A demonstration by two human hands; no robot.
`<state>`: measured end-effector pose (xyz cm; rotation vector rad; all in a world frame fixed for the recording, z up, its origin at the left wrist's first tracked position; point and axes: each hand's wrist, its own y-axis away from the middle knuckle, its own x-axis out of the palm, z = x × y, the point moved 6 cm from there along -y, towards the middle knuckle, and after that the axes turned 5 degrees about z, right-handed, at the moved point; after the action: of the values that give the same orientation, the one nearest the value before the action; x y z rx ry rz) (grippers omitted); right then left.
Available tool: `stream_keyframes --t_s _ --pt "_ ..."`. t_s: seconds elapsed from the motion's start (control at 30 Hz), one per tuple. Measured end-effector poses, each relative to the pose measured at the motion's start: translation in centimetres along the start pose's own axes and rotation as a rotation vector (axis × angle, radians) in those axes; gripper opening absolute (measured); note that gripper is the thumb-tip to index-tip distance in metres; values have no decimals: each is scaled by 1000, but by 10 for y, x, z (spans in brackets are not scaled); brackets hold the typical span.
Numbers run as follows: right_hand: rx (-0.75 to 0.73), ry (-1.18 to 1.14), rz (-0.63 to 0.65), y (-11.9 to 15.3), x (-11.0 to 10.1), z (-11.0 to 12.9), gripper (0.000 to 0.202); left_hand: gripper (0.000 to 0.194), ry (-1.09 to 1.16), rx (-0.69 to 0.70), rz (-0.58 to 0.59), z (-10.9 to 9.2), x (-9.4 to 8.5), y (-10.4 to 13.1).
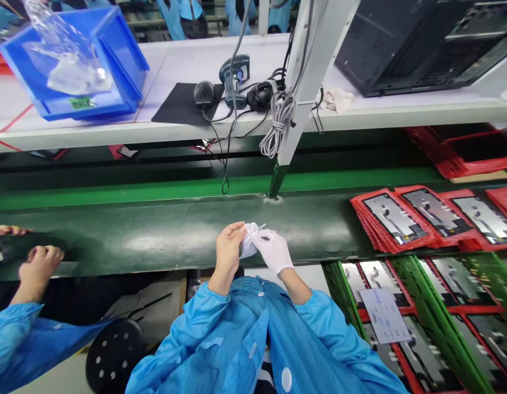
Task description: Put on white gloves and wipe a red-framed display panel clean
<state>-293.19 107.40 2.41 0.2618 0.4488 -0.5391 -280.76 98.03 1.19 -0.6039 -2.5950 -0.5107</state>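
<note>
My bare left hand (228, 245) pinches a bunched white glove (249, 246) between thumb and fingertips. My right hand (276, 251), which wears a thin white glove, grips the same piece from the other side with fingers closed. A short pale strip sticks up where the fingers meet. Both hands are held close together in front of my blue smock, over the near edge of the dark green bench (155, 232). The lower part of the bunched glove hangs between the hands, and its full shape is hidden by folds.
Red-framed panels (395, 216) are stacked at right, above green racks (421, 295) holding more panels and a paper note (385, 314). A co-worker's hands (40, 268) are at left. The shelf holds a blue bin (114, 60), scanner (235, 76) and cables; a post (297, 104) rises mid-bench.
</note>
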Motion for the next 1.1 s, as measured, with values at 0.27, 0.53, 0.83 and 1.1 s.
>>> stream_keyframes --t_s 0.27,0.53,0.83,1.1 --pt "50 -198 8 -14 -15 -23 32 42 -131 115 -8 -13 -20 -15" --pt "33 33 268 -46 -11 -5 32 24 -718 649 228 -69 1 -2" --pt "-303 699 493 -69 5 31 26 47 -876 253 702 -39 8 -10" --pt "-346 980 554 -72 29 29 16 46 -913 -57 548 17 -24 -22"
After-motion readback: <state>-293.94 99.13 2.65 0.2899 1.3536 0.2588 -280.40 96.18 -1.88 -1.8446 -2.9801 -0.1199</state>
